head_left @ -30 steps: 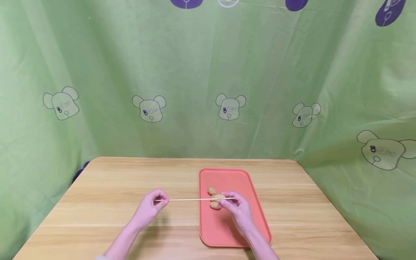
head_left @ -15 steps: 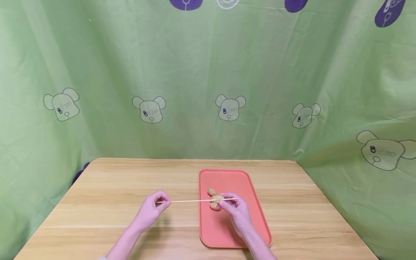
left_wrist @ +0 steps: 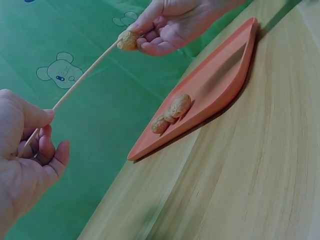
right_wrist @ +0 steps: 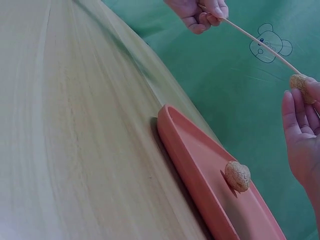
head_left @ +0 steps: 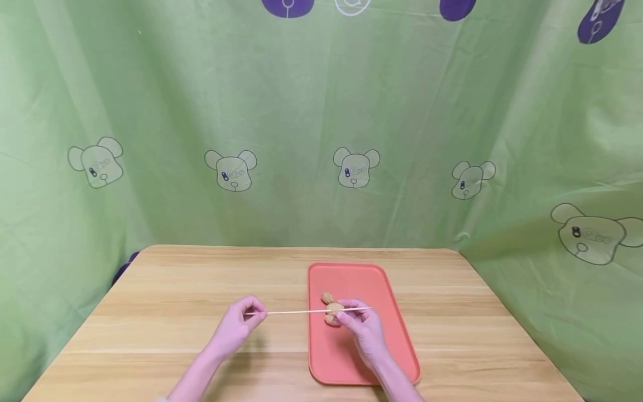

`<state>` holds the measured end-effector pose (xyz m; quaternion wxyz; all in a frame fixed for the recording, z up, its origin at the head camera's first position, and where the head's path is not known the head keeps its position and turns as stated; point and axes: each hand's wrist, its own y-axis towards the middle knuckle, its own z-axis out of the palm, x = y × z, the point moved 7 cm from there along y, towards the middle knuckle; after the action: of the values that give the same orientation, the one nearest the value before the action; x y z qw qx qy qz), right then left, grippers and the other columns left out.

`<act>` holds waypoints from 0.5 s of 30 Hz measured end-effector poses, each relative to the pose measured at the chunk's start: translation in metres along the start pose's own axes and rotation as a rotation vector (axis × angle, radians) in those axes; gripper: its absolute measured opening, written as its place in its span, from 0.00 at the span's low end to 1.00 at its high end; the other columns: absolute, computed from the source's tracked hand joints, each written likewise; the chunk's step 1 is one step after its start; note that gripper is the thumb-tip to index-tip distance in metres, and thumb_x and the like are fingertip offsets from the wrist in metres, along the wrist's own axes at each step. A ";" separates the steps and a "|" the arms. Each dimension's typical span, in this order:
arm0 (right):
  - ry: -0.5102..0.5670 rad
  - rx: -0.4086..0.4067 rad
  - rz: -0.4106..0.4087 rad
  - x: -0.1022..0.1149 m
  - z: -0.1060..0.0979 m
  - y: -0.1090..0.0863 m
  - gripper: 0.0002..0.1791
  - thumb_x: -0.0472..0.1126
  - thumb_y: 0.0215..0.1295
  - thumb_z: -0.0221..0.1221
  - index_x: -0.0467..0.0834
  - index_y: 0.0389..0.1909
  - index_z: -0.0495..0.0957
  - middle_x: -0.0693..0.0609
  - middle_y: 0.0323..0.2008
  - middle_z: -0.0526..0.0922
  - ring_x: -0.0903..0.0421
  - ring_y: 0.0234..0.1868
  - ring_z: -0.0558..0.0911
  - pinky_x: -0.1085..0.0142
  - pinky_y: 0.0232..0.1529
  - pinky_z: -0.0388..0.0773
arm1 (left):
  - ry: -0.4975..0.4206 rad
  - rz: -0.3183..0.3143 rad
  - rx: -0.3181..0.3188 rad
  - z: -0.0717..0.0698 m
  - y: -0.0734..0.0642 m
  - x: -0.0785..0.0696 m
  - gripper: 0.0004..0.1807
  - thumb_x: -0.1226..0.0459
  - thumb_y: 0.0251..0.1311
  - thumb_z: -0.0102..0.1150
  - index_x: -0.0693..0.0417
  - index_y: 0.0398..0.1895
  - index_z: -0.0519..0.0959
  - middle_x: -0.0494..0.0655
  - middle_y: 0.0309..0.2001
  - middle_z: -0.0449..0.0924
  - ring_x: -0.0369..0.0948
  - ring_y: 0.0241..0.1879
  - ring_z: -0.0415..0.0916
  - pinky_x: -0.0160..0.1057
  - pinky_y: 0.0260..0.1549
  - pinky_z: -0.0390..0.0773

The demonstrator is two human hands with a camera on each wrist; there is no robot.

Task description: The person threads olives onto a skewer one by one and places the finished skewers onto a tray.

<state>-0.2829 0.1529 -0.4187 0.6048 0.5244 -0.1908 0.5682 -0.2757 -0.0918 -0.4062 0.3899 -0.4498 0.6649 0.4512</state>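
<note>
My left hand (head_left: 236,326) pinches one end of a thin bamboo skewer (head_left: 296,312) between thumb and fingers. The skewer lies nearly level above the table and runs right, through a tan wrinkled ball (left_wrist: 128,40) that looks like fried food. My right hand (head_left: 365,335) pinches this ball between thumb and fingertips; in the head view the skewer's tip shows beyond it on the right. Below, similar tan balls (left_wrist: 179,106) lie on a coral-red tray (head_left: 346,357), close together. The right fingers partly hide the held ball.
The tray rests right of centre on a light wooden table (head_left: 150,335). A green curtain (head_left: 296,212) printed with bear heads hangs behind and at both sides of the table.
My left hand has moved slightly right with the skewer, and the tip sticks out a little farther right. The held ball and right fingers have shifted slightly left.
</note>
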 end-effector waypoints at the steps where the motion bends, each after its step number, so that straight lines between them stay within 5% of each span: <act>1: 0.006 0.006 -0.002 0.000 0.001 0.000 0.14 0.20 0.59 0.50 0.34 0.42 0.76 0.45 0.35 0.83 0.55 0.36 0.83 0.60 0.41 0.78 | 0.003 0.000 -0.001 0.000 0.000 0.000 0.02 0.71 0.58 0.55 0.63 0.33 0.74 0.47 0.31 0.73 0.40 0.35 0.71 0.35 0.40 0.73; 15: 0.042 0.015 -0.016 -0.002 0.003 0.001 0.12 0.20 0.59 0.50 0.28 0.44 0.73 0.43 0.37 0.83 0.54 0.38 0.83 0.59 0.41 0.79 | -0.010 0.014 -0.020 0.005 0.005 -0.001 0.03 0.71 0.57 0.56 0.63 0.31 0.73 0.48 0.31 0.73 0.41 0.35 0.71 0.35 0.39 0.74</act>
<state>-0.2834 0.1494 -0.4184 0.6092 0.5186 -0.1696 0.5755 -0.2793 -0.0861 -0.4059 0.3856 -0.4469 0.6616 0.4625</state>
